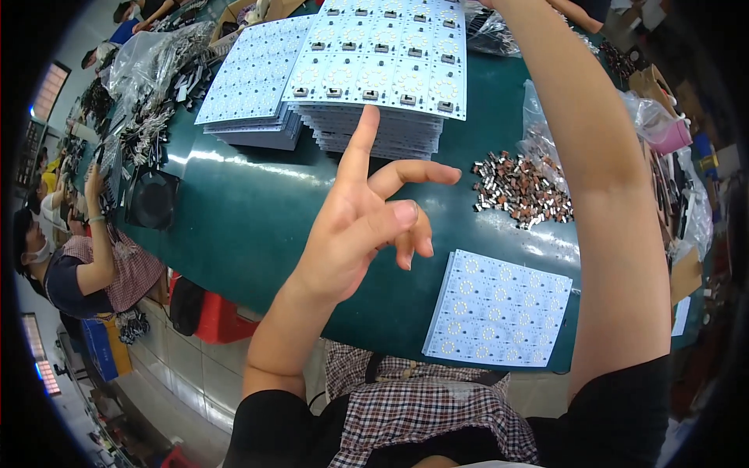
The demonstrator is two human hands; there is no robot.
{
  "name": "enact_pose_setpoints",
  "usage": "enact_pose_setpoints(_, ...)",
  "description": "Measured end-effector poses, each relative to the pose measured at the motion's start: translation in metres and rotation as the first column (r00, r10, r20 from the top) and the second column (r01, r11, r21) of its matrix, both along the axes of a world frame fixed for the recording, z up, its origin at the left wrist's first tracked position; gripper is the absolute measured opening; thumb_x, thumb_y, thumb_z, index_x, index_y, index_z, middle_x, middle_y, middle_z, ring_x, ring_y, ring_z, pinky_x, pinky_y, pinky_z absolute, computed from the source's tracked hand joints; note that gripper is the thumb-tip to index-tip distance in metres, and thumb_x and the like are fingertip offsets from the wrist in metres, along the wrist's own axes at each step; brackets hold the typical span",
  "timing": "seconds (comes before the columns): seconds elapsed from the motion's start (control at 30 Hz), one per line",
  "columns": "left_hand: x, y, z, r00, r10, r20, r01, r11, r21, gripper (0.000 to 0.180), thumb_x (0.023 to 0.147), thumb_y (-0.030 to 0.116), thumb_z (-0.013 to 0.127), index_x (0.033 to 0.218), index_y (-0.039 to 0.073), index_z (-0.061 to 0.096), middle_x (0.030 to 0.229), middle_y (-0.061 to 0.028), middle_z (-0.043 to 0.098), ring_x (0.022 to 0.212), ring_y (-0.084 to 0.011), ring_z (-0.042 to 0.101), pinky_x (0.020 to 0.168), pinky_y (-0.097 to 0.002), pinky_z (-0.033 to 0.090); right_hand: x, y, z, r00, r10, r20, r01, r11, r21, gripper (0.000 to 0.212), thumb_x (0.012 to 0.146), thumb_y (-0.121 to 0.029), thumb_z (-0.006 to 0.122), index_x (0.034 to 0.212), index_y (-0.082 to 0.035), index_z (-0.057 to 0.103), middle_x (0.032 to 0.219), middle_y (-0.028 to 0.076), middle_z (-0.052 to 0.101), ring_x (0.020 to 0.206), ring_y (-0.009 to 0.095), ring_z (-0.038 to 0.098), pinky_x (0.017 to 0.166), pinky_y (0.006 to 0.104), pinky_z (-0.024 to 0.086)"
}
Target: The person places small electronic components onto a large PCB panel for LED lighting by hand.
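My left hand (351,214) is raised over the bench with its fingers apart. Its index fingertip reaches the near edge of a white circuit board panel (382,66) fitted with rows of small slide switches, which lies on a tall stack of panels (374,132). Whether the fingertip presses the edge or is just below it, I cannot tell. My right arm stretches far forward to the top edge of the picture. Only a sliver of my right hand (488,3) shows by the panel's far right corner, its fingers hidden.
Another panel stack (253,70) stands to the left. Loose slide switches (523,187) are heaped right of centre, beside a plastic bag. A low panel stack (499,312) lies near the front edge. A co-worker (86,257) sits at left, near cables and a black fan-like part (152,199).
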State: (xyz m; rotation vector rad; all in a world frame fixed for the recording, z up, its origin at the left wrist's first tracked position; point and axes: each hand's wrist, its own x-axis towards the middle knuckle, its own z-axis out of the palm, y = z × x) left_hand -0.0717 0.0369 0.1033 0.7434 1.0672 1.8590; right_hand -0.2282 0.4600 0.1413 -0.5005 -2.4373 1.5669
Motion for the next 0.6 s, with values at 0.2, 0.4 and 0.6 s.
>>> enact_pose_setpoints(0.2,-0.01,-0.001,-0.01,1.0,0.0,0.002,0.0,1.0,-0.005,0.099,0.094,0.017,0.059,0.165,0.008,-0.01,0.134,-0.036,0.054,0.071,-0.0192,0.066,0.051,-0.0241,0.051,-0.015,-0.029,-0.019,0.999,-0.023,0.043,0.021,0.999,0.044,0.034,0.082,0.009,0.062,0.108,-0.001,0.081,0.093,0.012,0.079,0.069,0.017,0.067,0.06,0.0344,0.053)
enact_pose_setpoints(0.4,-0.008,-0.001,-0.015,0.999,0.037,-0.017,-0.037,0.999,0.02,0.097,0.094,0.015,0.057,0.165,0.006,-0.008,0.134,-0.0368,0.054,0.071,-0.019,0.066,0.053,-0.0237,0.052,-0.024,-0.02,-0.038,0.999,0.018,-0.034,-0.009,0.968,0.253,0.033,0.083,0.005,0.064,0.109,-0.004,0.081,0.093,0.011,0.079,0.075,0.02,0.069,0.07,0.0338,0.055)
enact_pose_setpoints(0.6,-0.003,0.005,-0.012,1.0,0.019,-0.023,-0.019,1.0,0.008,0.094,0.095,0.012,0.056,0.165,0.006,-0.006,0.136,-0.0367,0.053,0.073,-0.02,0.067,0.055,-0.0237,0.053,0.009,0.042,-0.037,0.902,0.404,-0.154,-0.373,0.907,0.195,0.028,0.087,-0.003,0.065,0.111,-0.002,0.08,0.092,0.014,0.078,0.078,0.02,0.069,0.074,0.0324,0.054)
